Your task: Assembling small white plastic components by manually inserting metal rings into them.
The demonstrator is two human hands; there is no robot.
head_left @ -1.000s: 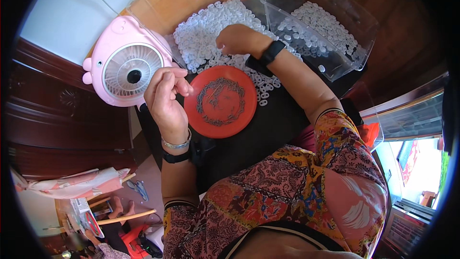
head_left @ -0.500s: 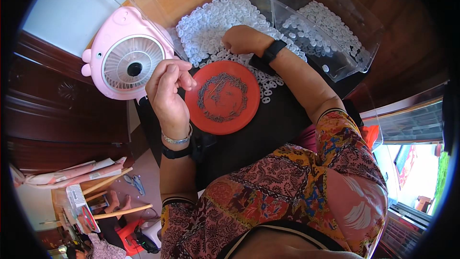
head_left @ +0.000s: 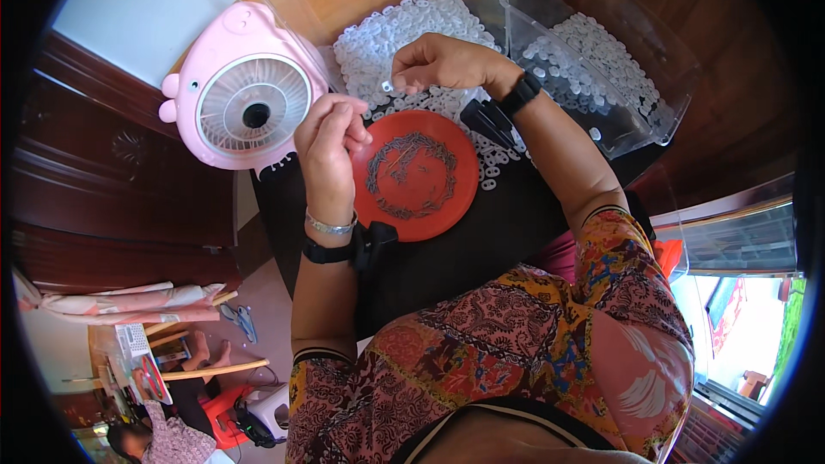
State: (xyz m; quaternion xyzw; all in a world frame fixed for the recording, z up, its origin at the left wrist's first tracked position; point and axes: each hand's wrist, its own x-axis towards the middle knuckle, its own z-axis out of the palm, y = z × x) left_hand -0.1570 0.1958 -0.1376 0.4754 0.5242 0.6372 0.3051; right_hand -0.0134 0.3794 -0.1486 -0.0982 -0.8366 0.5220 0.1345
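Observation:
Between the fingertips of my right hand (head_left: 447, 64) is a small white plastic piece (head_left: 387, 86), pinched at the near edge of a heap of white plastic pieces (head_left: 412, 26). They look like flat ovals with holes. My left hand (head_left: 331, 142) is raised at the left side of a round red plate (head_left: 467, 172), its fingers curled and the tips close together. Whatever those fingertips hold, if anything, is too small or hidden to tell. On the plate, many thin grey metal pins (head_left: 430, 206) form a rough ring, with a few lying in the middle.
A pink animal-shaped fan (head_left: 215, 137) stands left of the heap. At the back right is a clear plastic bin (head_left: 619, 142) with more white pieces. Everything rests on a black table (head_left: 412, 275). Another person (head_left: 180, 434) is at the lower left, away from the table.
My right hand has come up from the heap and turned leftward, a white plastic piece now showing in its fingertips. My left hand keeps its curled pose beside the plate. The view has shifted slightly.

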